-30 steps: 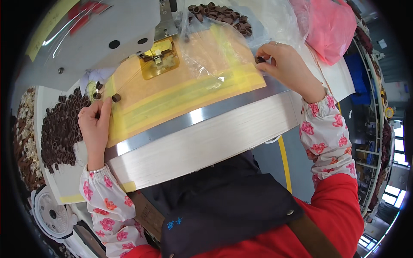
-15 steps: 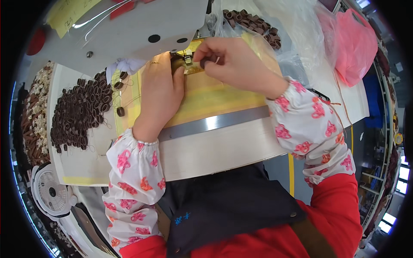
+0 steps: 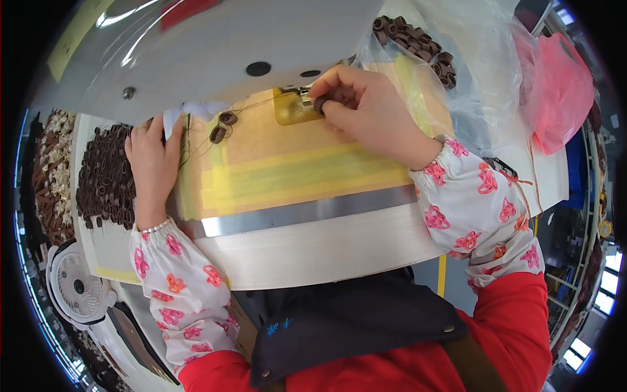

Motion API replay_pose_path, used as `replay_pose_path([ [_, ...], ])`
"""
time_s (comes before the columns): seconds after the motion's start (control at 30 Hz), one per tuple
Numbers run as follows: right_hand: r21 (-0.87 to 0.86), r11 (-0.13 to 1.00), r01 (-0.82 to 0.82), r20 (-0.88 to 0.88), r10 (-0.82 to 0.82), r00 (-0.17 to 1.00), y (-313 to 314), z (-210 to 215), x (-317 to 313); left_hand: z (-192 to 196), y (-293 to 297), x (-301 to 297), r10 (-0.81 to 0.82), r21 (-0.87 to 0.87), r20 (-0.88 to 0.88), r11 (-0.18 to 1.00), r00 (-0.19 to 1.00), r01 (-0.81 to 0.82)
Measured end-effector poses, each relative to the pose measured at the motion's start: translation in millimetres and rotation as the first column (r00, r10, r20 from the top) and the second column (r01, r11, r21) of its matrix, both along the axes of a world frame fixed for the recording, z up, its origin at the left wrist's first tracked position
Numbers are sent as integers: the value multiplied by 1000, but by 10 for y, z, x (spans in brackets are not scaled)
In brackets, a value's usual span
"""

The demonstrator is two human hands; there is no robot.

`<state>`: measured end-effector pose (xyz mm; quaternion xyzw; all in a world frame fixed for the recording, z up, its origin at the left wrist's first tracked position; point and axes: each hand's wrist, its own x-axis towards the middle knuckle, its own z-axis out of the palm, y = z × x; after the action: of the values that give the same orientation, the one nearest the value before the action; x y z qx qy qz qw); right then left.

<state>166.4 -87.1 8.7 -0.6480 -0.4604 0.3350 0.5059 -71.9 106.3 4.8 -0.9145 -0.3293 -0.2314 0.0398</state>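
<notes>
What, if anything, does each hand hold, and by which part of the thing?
The right hand pinches a small brown loop, apparently by its right side. Whether the left hand holds anything cannot be told.

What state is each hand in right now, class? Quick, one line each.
Left hand: near the heap of small dark-brown rings; open, closed or holding, cannot be told.
Right hand: closed, pinching one small dark-brown ring.

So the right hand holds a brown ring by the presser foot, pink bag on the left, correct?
No: the pink bag is on the right, as the head view shows; the right hand does hold a brown ring by the presser foot.
</notes>
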Motion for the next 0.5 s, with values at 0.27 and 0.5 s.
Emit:
replay_pose_path([
  [0.27, 108, 994, 16, 35, -20, 999, 0, 2, -3, 169, 506, -759, 524, 7, -22, 852, 851, -524],
  [0.5, 83, 997, 9, 102, -17, 995, -47, -41, 24, 227, -623, 380, -190, -39, 97, 980, 977, 195],
])
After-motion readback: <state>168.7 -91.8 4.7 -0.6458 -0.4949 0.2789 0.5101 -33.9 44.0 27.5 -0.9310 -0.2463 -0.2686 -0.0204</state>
